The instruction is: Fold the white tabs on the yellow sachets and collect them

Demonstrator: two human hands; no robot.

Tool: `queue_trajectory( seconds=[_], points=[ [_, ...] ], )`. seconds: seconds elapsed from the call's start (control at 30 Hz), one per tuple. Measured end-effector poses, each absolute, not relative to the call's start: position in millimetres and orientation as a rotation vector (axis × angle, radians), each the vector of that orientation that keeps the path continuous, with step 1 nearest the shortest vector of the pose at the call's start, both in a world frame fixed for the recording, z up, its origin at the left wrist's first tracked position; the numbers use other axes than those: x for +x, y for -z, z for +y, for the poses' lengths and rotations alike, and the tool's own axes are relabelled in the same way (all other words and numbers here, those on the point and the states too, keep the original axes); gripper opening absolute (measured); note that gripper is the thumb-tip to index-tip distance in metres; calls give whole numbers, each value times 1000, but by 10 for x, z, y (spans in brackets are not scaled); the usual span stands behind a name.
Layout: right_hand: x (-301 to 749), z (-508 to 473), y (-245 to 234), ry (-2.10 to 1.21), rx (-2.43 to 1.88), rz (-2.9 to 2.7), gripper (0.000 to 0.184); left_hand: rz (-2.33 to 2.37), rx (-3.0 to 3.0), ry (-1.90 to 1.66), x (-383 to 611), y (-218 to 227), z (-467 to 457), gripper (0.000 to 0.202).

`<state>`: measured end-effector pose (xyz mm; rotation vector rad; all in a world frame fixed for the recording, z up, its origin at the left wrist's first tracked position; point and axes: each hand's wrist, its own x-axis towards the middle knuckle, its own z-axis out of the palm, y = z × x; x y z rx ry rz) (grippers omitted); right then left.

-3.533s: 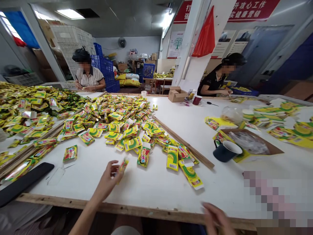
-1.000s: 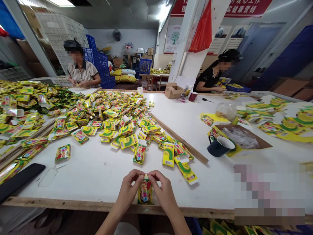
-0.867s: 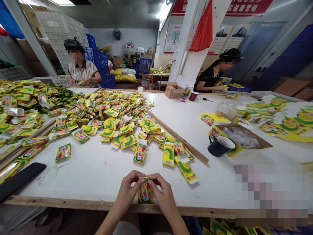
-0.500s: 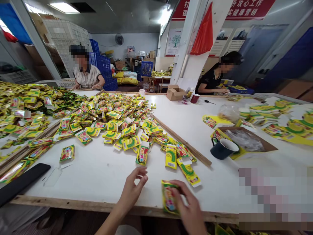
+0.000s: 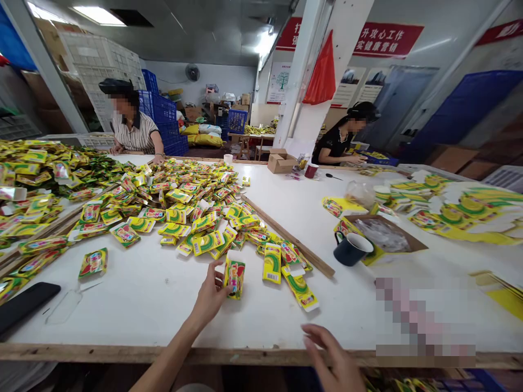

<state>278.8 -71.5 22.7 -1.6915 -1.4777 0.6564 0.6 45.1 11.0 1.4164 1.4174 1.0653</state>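
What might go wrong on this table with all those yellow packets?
The left hand touches one packet at the edge of the pile; pulling it might drag neighbours along. The dark mug stands beside more packets; a bump could tip it onto them. The black phone lies close to the edge of the table and might get knocked off.

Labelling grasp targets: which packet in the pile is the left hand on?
The multicoloured-front packet at the near edge of the pile, touched by the left hand. The yellow barcode-side packet to its right lies untouched.
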Motion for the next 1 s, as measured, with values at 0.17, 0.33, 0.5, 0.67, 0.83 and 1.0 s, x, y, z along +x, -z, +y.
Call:
queue_trajectory(
  seconds=[0.17, 0.33, 0.5, 0.67, 0.83, 1.0],
  points=[
    [1735, -225, -145, -1016, -1305, -1222, 37, 1123, 1322, -1103, 20, -146, -14, 53],
    [1489, -208, -62, -1178, -1158, -1187, 45, 1004, 1292, -1071, 48, -193, -166, 49],
    [1539, -321, -88, -1167, -1149, -1214, 47, 975, 1311, -1039, 14, -182, -153, 50],
    [1590, -253, -93, -1149, -1166, -1293, 33, 979, 1322, -964, -50, -141, -142, 45],
    [1639, -80, -145, -1089, -1203, -1348, 31, 961, 1311, -960, -44, -132, -111, 40],
    [1628, -35, -116, -1039, -1188, -1335, 31, 939, 1233, -982, -2, -121, -78, 39]
  ],
)
